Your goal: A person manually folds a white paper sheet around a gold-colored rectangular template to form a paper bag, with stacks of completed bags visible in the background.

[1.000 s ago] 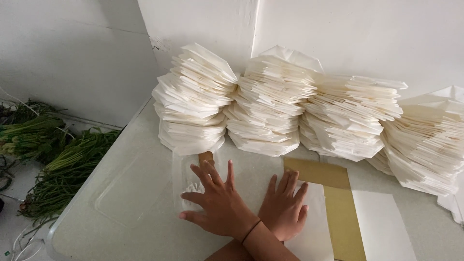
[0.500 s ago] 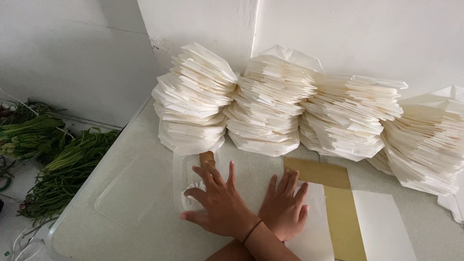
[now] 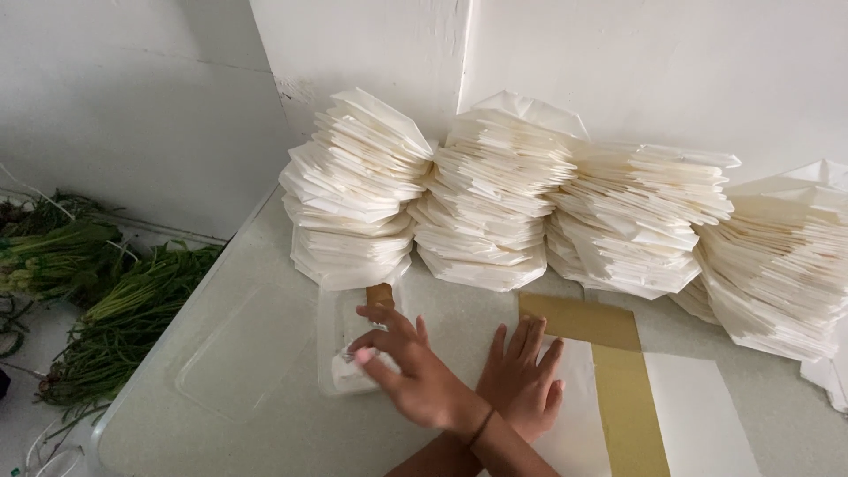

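1. Head view: since half a second ago the right hand (image 3: 415, 375), crossed over the other wrist, is curling its fingers down out of a flat spread; the left hand (image 3: 523, 382) is staying put.
2. The right fingertips (image 3: 364, 355) are dipping into the white lump (image 3: 349, 378) in a small clear tray (image 3: 329, 340) near the desk's (image 3: 265, 424) middle. The fingers are half bent, and I cannot tell whether they are pinching any of it.
3. A brown stick (image 3: 380, 295) is lying at the tray's far end, just under the stacks.
4. The left hand is pressing flat, fingers spread and holding nothing, on the near edge of a white sheet (image 3: 698, 415) with an ochre band (image 3: 618, 371) bent in an L.
5. As I read it, the step is taking up white stuff on the fingers. Carrying it to the sheet would call for uncrossing the arms while the left hand is pinning the paper.
6. Four stacks of folded white paper packets (image 3: 495, 203) are leaning along the desk's far edge against the white wall (image 3: 618, 62), touching one another, unprinted.
7. A clear flat lid (image 3: 238, 362) is lying by the left edge, and green leafy stalks (image 3: 115, 318) are lying on the floor beyond it.
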